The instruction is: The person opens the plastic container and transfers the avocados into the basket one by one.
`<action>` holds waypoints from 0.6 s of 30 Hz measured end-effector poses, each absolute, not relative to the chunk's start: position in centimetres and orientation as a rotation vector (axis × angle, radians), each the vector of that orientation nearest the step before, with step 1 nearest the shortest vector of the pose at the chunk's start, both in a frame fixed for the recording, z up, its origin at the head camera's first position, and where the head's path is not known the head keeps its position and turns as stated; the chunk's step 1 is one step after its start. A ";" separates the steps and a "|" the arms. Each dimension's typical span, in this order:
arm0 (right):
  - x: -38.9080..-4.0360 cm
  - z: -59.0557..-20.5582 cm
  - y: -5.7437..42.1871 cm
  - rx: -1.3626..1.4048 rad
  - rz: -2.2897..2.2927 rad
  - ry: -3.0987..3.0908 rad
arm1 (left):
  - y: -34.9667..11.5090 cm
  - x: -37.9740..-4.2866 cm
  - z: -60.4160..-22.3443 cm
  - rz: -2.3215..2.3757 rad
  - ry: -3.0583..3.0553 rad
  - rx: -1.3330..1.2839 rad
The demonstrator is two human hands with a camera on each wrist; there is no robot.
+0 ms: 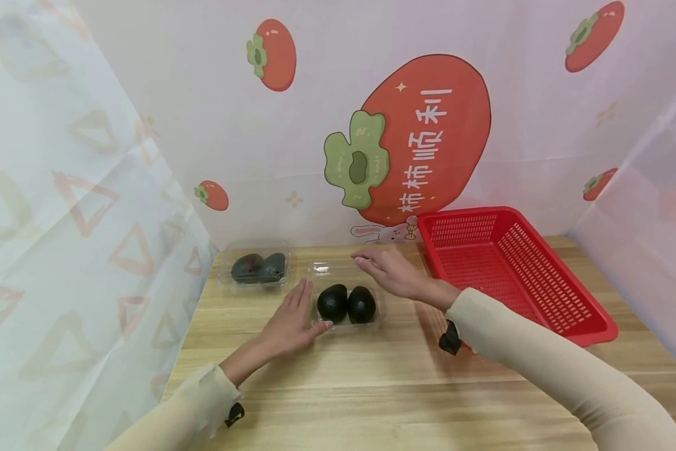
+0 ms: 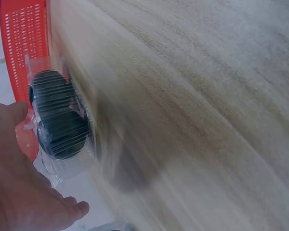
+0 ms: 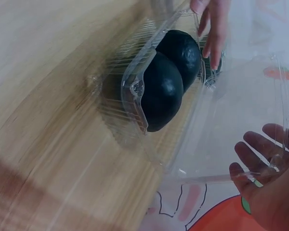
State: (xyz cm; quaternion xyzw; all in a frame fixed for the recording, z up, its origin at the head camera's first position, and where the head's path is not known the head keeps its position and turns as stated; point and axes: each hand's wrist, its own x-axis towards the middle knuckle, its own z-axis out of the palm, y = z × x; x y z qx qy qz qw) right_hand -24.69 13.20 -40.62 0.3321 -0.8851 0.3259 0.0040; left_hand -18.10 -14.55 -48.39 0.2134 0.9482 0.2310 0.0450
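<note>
A clear plastic clamshell box (image 1: pixel 346 324) stands on the table with two dark avocados (image 1: pixel 361 305) side by side in it. Its see-through lid (image 3: pixel 226 120) is raised at the far side. My left hand (image 1: pixel 291 327) lies along the box's left side, fingers straight and the thumb at the near edge. Behind the lid is my right hand (image 1: pixel 391 270); in the right wrist view its extended fingers (image 3: pixel 255 144) show through the plastic at the lid's edge. Further left sits a second clear box (image 1: pixel 284 280) holding two dark avocados (image 1: pixel 249 268).
A red plastic basket (image 1: pixel 540 282) stands on the right of the wooden table (image 1: pixel 338 388), beside my right forearm. Printed cloth walls (image 1: pixel 292 138) with persimmon pictures close off the back and both sides.
</note>
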 end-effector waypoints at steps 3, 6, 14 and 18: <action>-24.9 -40.6 13.2 0.983 1.028 -2.772 | -14.2 -18.2 -48.8 0.676 2.903 0.650; -25.2 -40.4 13.0 0.936 1.048 -2.767 | -14.0 -18.3 -49.2 0.679 2.917 0.633; -26.1 -40.2 12.9 0.817 1.165 -2.772 | -13.7 -18.6 -50.0 0.660 2.948 0.640; -26.7 -40.1 12.7 0.795 1.196 -2.752 | -13.6 -18.6 -50.0 0.661 2.938 0.639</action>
